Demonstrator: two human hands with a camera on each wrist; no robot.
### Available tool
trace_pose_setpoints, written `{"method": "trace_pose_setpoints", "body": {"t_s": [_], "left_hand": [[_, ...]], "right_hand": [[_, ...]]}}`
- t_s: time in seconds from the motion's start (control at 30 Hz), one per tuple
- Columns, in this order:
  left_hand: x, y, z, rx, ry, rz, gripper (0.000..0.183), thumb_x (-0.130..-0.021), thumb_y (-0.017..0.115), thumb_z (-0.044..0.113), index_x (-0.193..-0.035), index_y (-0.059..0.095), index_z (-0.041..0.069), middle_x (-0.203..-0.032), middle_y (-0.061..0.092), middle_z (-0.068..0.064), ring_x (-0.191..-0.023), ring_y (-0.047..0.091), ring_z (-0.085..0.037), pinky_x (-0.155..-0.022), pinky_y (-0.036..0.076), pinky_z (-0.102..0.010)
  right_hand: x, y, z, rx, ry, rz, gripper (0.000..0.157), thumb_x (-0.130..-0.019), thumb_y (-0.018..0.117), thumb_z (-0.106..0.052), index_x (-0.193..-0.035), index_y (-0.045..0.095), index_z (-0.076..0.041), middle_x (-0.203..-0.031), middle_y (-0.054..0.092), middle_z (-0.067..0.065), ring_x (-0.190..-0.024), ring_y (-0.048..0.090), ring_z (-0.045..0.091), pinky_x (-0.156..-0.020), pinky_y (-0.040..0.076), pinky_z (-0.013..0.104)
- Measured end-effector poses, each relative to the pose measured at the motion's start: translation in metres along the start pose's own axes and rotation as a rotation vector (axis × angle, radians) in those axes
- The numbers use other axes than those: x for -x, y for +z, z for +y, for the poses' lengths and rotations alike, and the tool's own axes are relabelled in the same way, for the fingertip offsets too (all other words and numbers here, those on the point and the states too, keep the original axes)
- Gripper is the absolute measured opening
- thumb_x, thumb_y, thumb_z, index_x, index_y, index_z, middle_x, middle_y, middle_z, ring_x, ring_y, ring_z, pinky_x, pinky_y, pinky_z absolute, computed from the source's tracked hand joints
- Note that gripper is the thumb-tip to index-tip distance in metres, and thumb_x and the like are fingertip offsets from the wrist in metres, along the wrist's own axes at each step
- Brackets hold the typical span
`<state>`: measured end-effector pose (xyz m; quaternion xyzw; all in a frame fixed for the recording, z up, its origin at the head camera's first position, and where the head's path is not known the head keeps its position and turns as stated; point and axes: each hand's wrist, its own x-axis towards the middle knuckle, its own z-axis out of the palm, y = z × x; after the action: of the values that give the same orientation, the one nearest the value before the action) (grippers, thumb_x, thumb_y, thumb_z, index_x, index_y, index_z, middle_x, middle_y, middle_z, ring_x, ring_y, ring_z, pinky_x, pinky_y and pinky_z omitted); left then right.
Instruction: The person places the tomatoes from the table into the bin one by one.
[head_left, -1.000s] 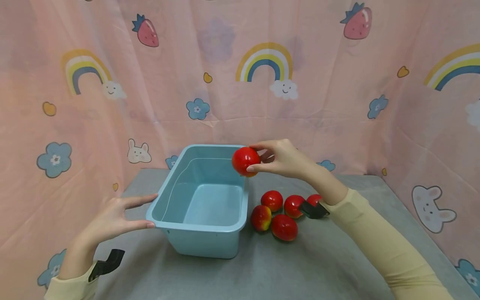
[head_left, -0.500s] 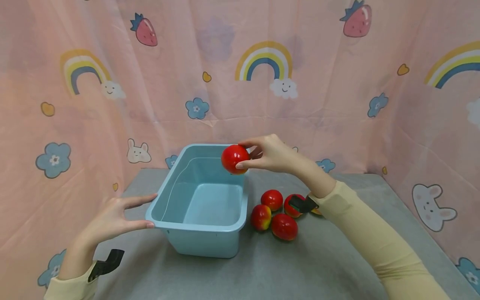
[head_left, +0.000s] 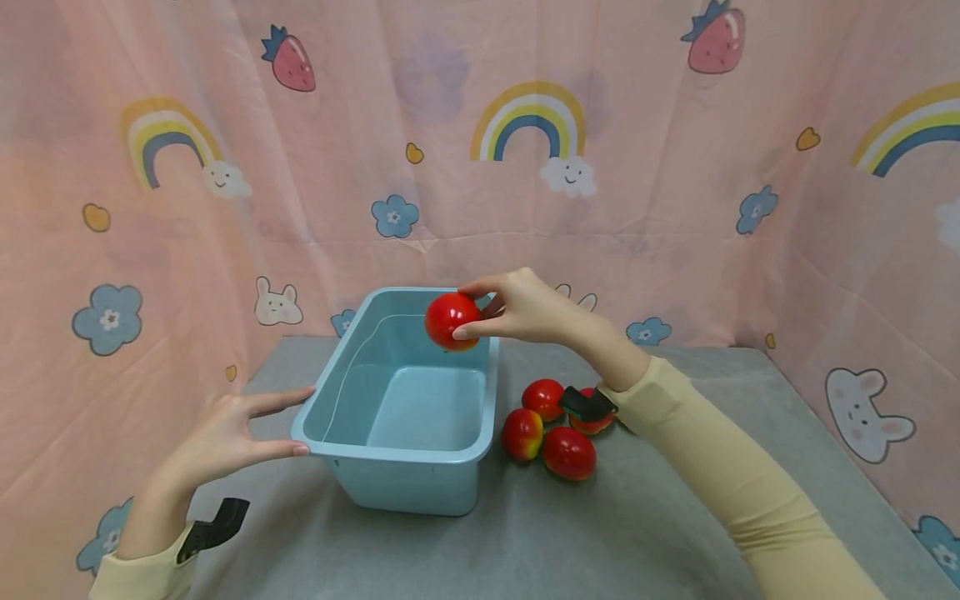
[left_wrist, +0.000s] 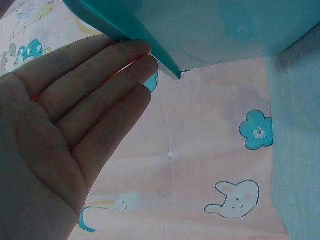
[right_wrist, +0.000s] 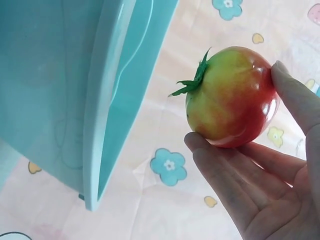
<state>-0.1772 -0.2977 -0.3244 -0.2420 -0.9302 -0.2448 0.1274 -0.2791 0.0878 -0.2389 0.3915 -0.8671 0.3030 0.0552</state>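
My right hand [head_left: 528,310] pinches a glossy red tomato [head_left: 450,321] between thumb and fingers, over the right rim of a light blue plastic basin [head_left: 405,457]. From the right wrist view, the tomato [right_wrist: 230,97] shows a yellow-green underside and a green leafy calyx pointing towards the basin wall. At the basin's near left corner, the thumb and index finger of my left hand [head_left: 217,437] touch the rim. The left wrist view shows that hand's long fingers [left_wrist: 100,75] fairly straight, tips against the rim [left_wrist: 150,47].
Several more red fruits with yellow patches, one of them a fruit [head_left: 570,453] nearest me, lie in a cluster right of the basin on the grey tabletop [head_left: 637,517]. The right forearm passes over part of the cluster. A pink patterned curtain [head_left: 480,200] hangs behind.
My right hand has carried the tomato leftward, from the basin's right rim to over its inside edge. The left hand and the basin have stayed in place.
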Motion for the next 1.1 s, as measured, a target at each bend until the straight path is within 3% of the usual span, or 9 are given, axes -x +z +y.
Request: {"method": "trace_pose_setpoints", "body": {"t_s": [0.23, 0.5, 0.77, 1.1], "left_hand": [[-0.001, 0.001, -0.001, -0.040, -0.006, -0.003, 0.063, -0.070, 0.083, 0.039, -0.127, 0.063, 0.019, -0.118, 0.068, 0.000, -0.109, 0.063, -0.027, -0.081, 0.052, -0.044], [-0.002, 0.002, 0.000, -0.010, -0.008, -0.014, 0.063, -0.070, 0.083, 0.039, -0.127, 0.063, 0.017, -0.118, 0.068, -0.003, -0.109, 0.063, -0.029, -0.082, 0.052, -0.051], [-0.002, 0.000, 0.001, -0.031, -0.007, -0.015, 0.063, -0.070, 0.083, 0.038, -0.127, 0.063, 0.017, -0.119, 0.068, -0.001, -0.109, 0.063, -0.027, -0.082, 0.052, -0.044], [0.000, -0.001, 0.000, -0.026, -0.017, -0.013, 0.064, -0.070, 0.083, 0.038, -0.127, 0.063, 0.016, -0.119, 0.067, -0.001, -0.109, 0.062, -0.028, -0.082, 0.052, -0.046]], "right_hand": [[-0.005, 0.003, -0.001, 0.017, 0.010, -0.012, 0.057, -0.079, 0.076, -0.037, -0.125, 0.062, -0.007, -0.120, 0.067, 0.008, -0.088, 0.070, 0.014, -0.075, 0.056, 0.029], [-0.002, 0.002, 0.001, -0.002, 0.023, -0.008, 0.053, -0.080, 0.075, -0.037, -0.123, 0.063, -0.009, -0.121, 0.066, 0.007, -0.091, 0.070, 0.013, -0.074, 0.056, 0.030], [0.006, 0.000, 0.007, -0.010, 0.042, 0.014, 0.050, -0.081, 0.074, -0.037, -0.122, 0.064, -0.011, -0.119, 0.067, 0.005, -0.092, 0.070, 0.013, -0.075, 0.056, 0.030], [0.018, -0.004, 0.011, -0.058, 0.011, 0.059, 0.047, -0.081, 0.076, -0.031, -0.121, 0.065, -0.010, -0.115, 0.069, 0.006, -0.092, 0.070, 0.015, -0.077, 0.056, 0.031]]}}
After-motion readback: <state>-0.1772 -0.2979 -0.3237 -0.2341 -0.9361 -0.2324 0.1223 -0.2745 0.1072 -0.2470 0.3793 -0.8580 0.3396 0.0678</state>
